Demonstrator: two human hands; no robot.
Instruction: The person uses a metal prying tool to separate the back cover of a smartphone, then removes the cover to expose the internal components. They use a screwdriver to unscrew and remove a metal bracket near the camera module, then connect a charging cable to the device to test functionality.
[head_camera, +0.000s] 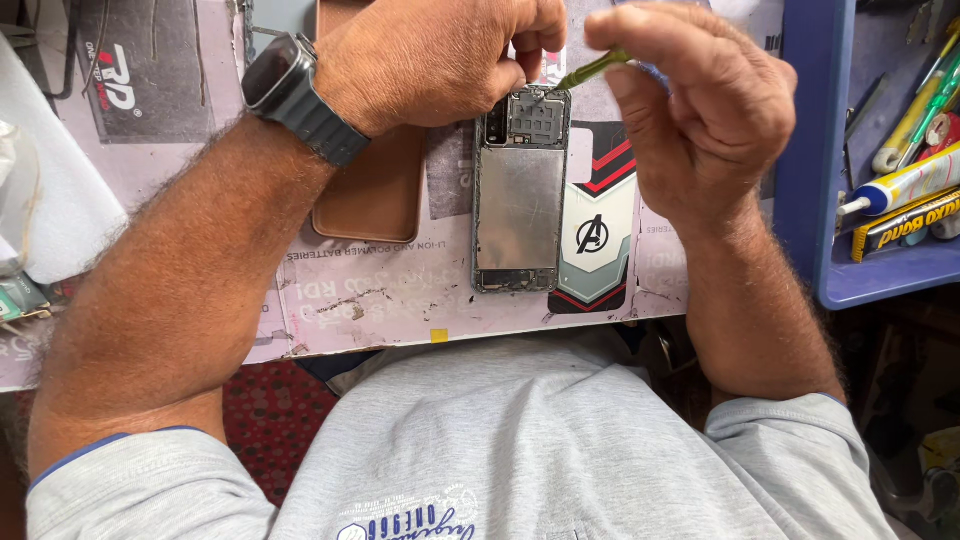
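Fingertips of the right hand (700, 110) pinch a slim green-shafted screwdriver (592, 69), angled down and to the left so its tip lands on the upper part of an opened phone (520, 190). That slant lets the wrist stay off to the side, out of the line of sight to the tip. The left hand (440, 55) curls over the phone's top edge, fingers pressed down beside the tool tip, seemingly to keep the body from sliding on the work mat (400, 290); exactly how those fingers grip is hidden under the knuckles. The phone lies back-side up with its cover off, one metal plate bare, lengthwise toward the person. One brown phone case (385, 200) lies just beside it under the left wrist, which wears one dark wristwatch (290, 85). At the right, one blue tray (810, 150) keeps one glue tube (905, 185) and several other tools, too crowded to count, within reach.
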